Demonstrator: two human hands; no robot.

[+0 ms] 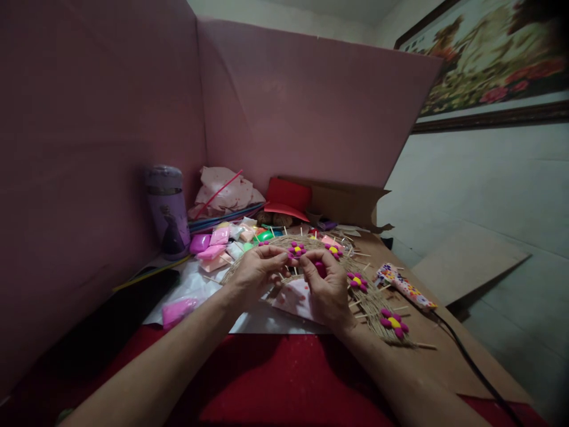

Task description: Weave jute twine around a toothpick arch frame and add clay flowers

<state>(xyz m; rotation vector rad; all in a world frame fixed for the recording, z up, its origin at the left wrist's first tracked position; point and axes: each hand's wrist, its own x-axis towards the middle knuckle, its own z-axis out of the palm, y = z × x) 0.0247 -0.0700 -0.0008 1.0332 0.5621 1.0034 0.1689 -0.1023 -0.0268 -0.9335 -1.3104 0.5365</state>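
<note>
In the head view, two bare hands meet above the middle of the bench (pixel 249 385), a little in from its near edge. The left hand (pixel 260 268) has its thumb and forefinger drawn together at the tips; whether a small piece sits between them is too small to tell. The fingers of the right hand (pixel 329 284) curl around a magenta lump (pixel 320 270), with thumb and forefinger brought close to the left fingertips.

Behind and to the right of the hands lies an arched band of woven twine (pixel 377 317), with thin sticks (pixel 424 346) poking out along it. Magenta flowers (pixel 394 322) with yellow centres lie along the band, the nearest toward the bench's near right corner. A pale spotted piece (pixel 291 298) lies under the hands, partly covered by them.

Toward the bench's left edge stands a purple tumbler (pixel 166 207), upright. Colourful packets (pixel 212 252) are heaped between it and the band, and a single pink packet (pixel 178 311) lies nearer the front. Spotted fabric (pixel 224 193) and a red object (pixel 288 198) sit along the far edge, before a pink panel (pixel 302 107). Toward the right edge, on brown cardboard (pixel 462 350), lies a flower-patterned glue gun (pixel 406 287), its black cord (pixel 471 359) running to the near right corner.
</note>
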